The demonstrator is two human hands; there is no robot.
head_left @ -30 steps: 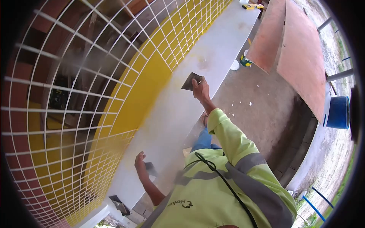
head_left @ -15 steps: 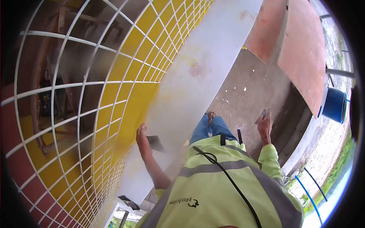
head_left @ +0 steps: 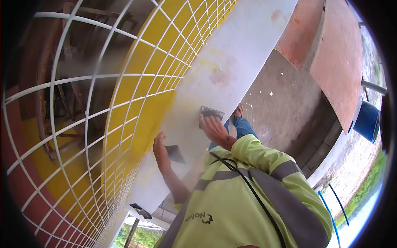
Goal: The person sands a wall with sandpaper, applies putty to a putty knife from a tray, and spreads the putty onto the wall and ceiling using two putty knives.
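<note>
My right hand (head_left: 213,129) presses a dark grey rectangular piece (head_left: 212,112), which looks like sandpaper, onto the white ledge (head_left: 248,45). The fingers lie over its near part. Farther left, my left hand (head_left: 160,148) rests at the ledge's inner edge, beside the yellow surface (head_left: 159,109). Its fingers are bent and held together, seemingly on that edge; their tips are partly hidden. A second dark flat square (head_left: 175,153) lies on the ledge just right of my left hand. Whitish, dusty-looking smears and pale red stains mark the ledge.
A white metal grille (head_left: 89,111) stands along the left. Reddish boards (head_left: 337,62) lean at upper right beyond the concrete floor (head_left: 281,95), which has small white bits on it. A blue bucket (head_left: 367,121) stands at far right. A black object (head_left: 140,211) sits at the ledge's near end.
My right hand has come from out over the floor at the right, bringing the grey piece onto the ledge. My left hand stays at the ledge's edge. The view has shifted slightly.
</note>
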